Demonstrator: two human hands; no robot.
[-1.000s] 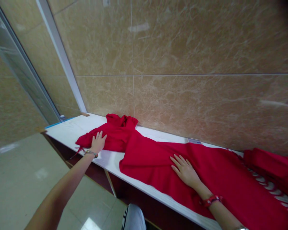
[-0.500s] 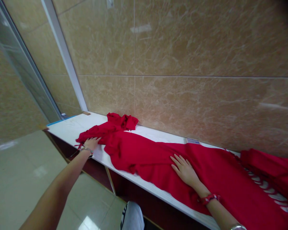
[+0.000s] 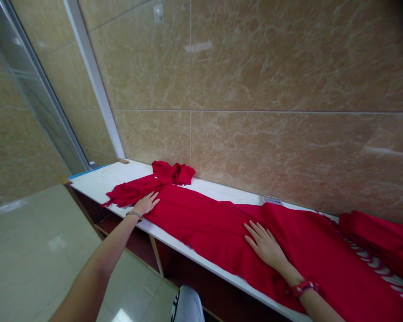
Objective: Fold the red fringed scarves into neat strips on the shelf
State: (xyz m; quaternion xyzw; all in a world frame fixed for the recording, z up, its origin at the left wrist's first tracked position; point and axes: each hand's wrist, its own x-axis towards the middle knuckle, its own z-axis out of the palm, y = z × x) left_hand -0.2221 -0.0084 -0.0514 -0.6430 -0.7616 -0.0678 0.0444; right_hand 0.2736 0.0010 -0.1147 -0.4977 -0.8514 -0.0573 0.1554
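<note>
A long red scarf (image 3: 201,219) with fringe lies spread along a white shelf top (image 3: 103,176). My left hand (image 3: 146,205) rests flat near the scarf's left part, fingers spread over the cloth. Farther right, my right hand (image 3: 264,245) presses on the middle of the fabric, palm down with its fingers apart. Beyond my left hand the cloth is bunched and crumpled (image 3: 174,172), reaching back to the wall. Whether the bunched part belongs to the same piece, I cannot tell.
More folded red cloth (image 3: 382,232) lies at the right end, by a row of pale fringe-like shapes. A phone-like flat object (image 3: 271,200) sits against the tiled wall (image 3: 288,152). Below the top are open dark compartments (image 3: 194,268). A knee (image 3: 188,304) shows at the bottom.
My left hand has moved right across the red cloth, and the wrinkled left part beside it now lies flatter. My right hand stays on the fabric, fingers still spread.
</note>
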